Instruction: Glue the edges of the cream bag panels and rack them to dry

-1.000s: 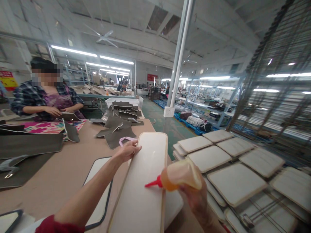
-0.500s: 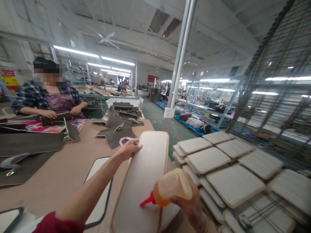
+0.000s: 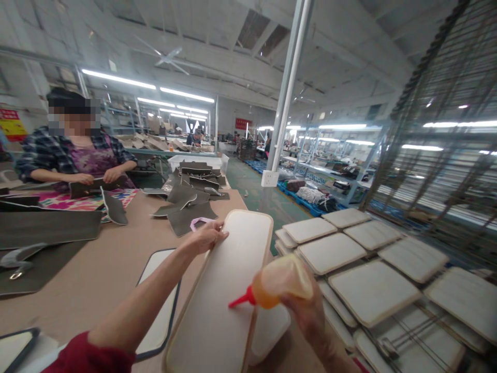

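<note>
My left hand (image 3: pixel 209 235) grips the left edge of a long white panel (image 3: pixel 229 264) with rounded corners and a tan rim, its thumb on the face. In my right hand (image 3: pixel 306 311) is a squeeze bottle (image 3: pixel 285 280) of amber liquid, tipped sideways. Its red nozzle (image 3: pixel 241 299) points down and left over the panel's lower part; I cannot tell whether the tip touches. Beneath the panel's right side another white panel (image 3: pixel 272 329) shows. A dark-edged white panel (image 3: pixel 159 300) lies on the table under my left forearm.
Stacked white panels (image 3: pixel 373 292) stand at the right, near a wire rack (image 3: pixel 446 119). Grey-brown pieces (image 3: pixel 190 202) lie piled on the table (image 3: pixel 128 228). A pale purple ring (image 3: pixel 200 223) is beyond my left hand. A co-worker (image 3: pixel 83 150) handles dark pieces at the left.
The bottle has moved slightly up and right, its nozzle along with it. The long panel has shifted a little, its top to the right. My left hand keeps its grip.
</note>
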`<act>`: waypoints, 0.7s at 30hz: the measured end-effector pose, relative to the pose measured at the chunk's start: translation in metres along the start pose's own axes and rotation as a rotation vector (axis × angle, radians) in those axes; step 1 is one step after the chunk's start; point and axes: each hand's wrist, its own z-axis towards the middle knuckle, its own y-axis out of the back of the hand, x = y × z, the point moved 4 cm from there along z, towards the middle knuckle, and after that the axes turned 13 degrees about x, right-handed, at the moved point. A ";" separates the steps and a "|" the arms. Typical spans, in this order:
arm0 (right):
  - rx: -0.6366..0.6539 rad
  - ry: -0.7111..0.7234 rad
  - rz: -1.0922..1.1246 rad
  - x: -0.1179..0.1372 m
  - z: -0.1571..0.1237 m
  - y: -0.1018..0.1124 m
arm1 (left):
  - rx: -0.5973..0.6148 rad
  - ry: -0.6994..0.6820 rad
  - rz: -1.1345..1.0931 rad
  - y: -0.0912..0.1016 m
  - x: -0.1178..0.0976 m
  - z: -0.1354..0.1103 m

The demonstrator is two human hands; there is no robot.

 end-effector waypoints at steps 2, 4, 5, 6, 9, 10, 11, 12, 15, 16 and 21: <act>0.052 -0.092 0.034 -0.003 -0.020 -0.002 | -0.021 -0.016 -0.001 0.004 -0.002 -0.002; 0.001 -0.077 0.038 0.002 -0.018 0.002 | -0.028 -0.019 -0.001 0.004 -0.003 -0.004; -0.049 -0.030 0.024 0.007 -0.010 0.006 | -0.025 -0.015 0.000 0.003 -0.003 -0.005; -0.091 0.027 -0.002 0.011 0.002 0.010 | -0.016 -0.009 -0.001 0.001 -0.004 -0.005; -0.238 0.111 -0.031 0.018 0.037 0.021 | 0.033 0.016 -0.017 -0.007 -0.005 -0.005; -0.256 0.116 -0.027 0.017 0.043 0.022 | 0.045 0.024 -0.026 -0.009 -0.005 -0.005; -0.255 0.116 -0.023 0.016 0.044 0.022 | 0.048 0.031 -0.035 -0.009 -0.005 -0.005; -0.231 0.110 -0.021 0.015 0.040 0.020 | 0.042 0.036 -0.044 -0.008 -0.005 -0.005; -0.091 0.038 -0.009 0.008 0.009 0.010 | -0.005 0.032 -0.060 -0.002 -0.005 -0.005; -0.059 -0.003 0.006 0.005 -0.003 0.008 | -0.019 0.028 -0.063 0.000 -0.006 -0.006; -0.097 -0.028 0.042 0.006 -0.009 0.010 | -0.017 0.029 -0.053 -0.005 -0.006 -0.008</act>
